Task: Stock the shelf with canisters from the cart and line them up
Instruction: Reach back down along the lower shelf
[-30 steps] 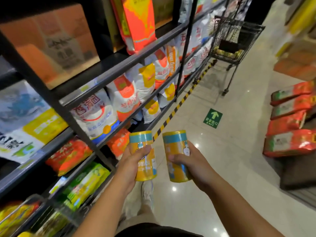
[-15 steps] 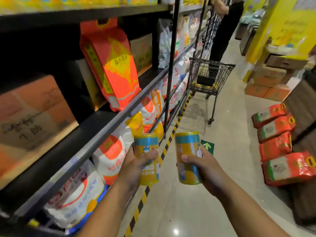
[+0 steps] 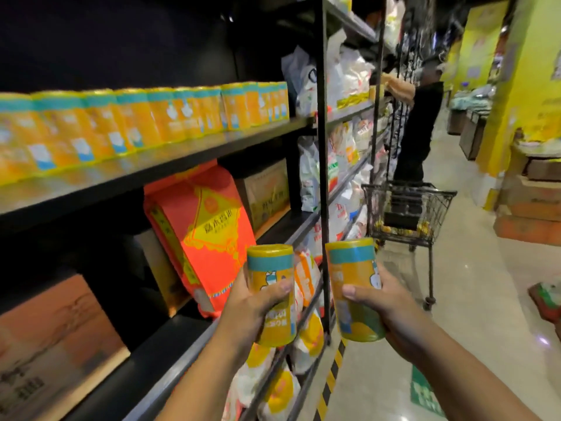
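I hold two yellow canisters with teal bands, upright at chest height in front of the shelving. My left hand (image 3: 253,311) grips the left canister (image 3: 270,268). My right hand (image 3: 384,305) grips the right canister (image 3: 353,268). Higher up on the left, a black shelf (image 3: 182,161) carries a long row of several matching canisters (image 3: 170,117), ending near a black upright post (image 3: 324,177). The wire cart (image 3: 406,214) stands down the aisle on the right, with yellow canisters in its bottom.
A big orange bag (image 3: 209,232) and cardboard boxes (image 3: 264,192) fill the shelf below the canisters. White sacks (image 3: 343,147) crowd the bay past the post. A person in black (image 3: 422,129) stands behind the cart. Red bags (image 3: 546,299) lie at the far right on the floor.
My view has tilted upward, bringing the canister shelf into sight. Both hands have kept their canisters and risen slightly relative to the shelves.
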